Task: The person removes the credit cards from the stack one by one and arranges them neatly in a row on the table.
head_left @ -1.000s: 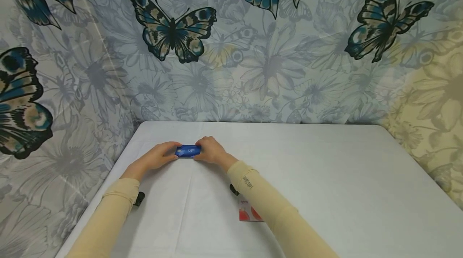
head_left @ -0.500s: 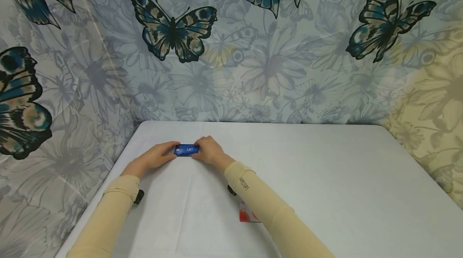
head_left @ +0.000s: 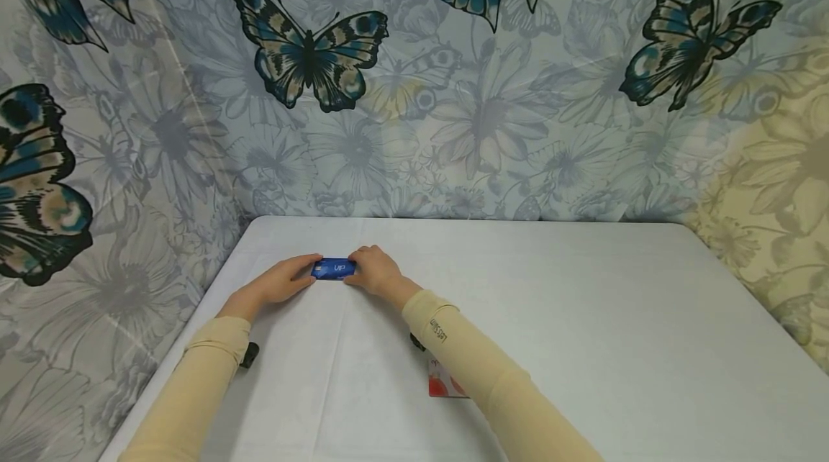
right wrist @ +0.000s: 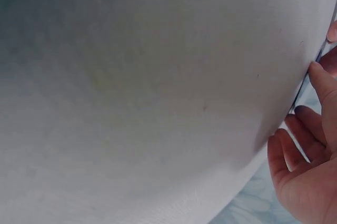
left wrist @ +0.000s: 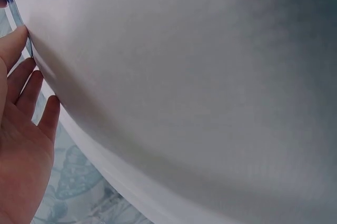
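Both hands, left (head_left: 275, 283) and right (head_left: 376, 271), are pinching the blue card (head_left: 334, 269) by its ends on the table (head_left: 583, 318), likely squaring it up, so next calls for a gentle release.

The blue card (head_left: 334, 269) looks like glossy plastic, the white table (head_left: 583, 318) is smooth and matt, backdrop (head_left: 453, 88) is printed cloth.

Both arms stretched forward; left hand (head_left: 278, 282) and right hand (head_left: 378, 272) low, fingertips facing, fingers lightly bent
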### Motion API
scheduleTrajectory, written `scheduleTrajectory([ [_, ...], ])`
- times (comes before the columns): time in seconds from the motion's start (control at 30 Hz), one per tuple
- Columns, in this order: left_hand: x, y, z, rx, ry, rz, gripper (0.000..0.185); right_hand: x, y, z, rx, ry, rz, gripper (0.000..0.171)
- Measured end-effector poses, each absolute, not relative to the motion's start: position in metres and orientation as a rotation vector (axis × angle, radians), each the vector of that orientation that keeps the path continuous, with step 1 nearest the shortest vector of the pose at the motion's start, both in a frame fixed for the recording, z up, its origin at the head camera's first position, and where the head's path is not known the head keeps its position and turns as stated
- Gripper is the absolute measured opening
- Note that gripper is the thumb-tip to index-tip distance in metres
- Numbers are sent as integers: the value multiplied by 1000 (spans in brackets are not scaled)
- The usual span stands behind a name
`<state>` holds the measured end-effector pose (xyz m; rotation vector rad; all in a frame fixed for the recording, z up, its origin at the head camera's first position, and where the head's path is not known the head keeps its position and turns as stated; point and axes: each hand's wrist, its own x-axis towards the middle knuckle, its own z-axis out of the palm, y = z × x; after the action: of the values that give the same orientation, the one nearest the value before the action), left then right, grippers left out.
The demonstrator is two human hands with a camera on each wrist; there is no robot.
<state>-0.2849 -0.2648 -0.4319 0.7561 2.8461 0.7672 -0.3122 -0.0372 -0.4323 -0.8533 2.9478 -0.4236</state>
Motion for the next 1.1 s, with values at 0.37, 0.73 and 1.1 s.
scheduleTrajectory([
  [0.37, -284, -262, -431, 710, 2844, 741, 51, -312, -32, -432, -871, 2930, -388, 51],
  [0.73, -279, -246, -425, 669, 2879, 780, 55, -314, -10, -426, -958, 2843, -556, 52],
  [1.1, -268, -213, -427, 541, 2725, 1189, 56, -291, 41, -420, -887, 2666, -1045, 51],
])
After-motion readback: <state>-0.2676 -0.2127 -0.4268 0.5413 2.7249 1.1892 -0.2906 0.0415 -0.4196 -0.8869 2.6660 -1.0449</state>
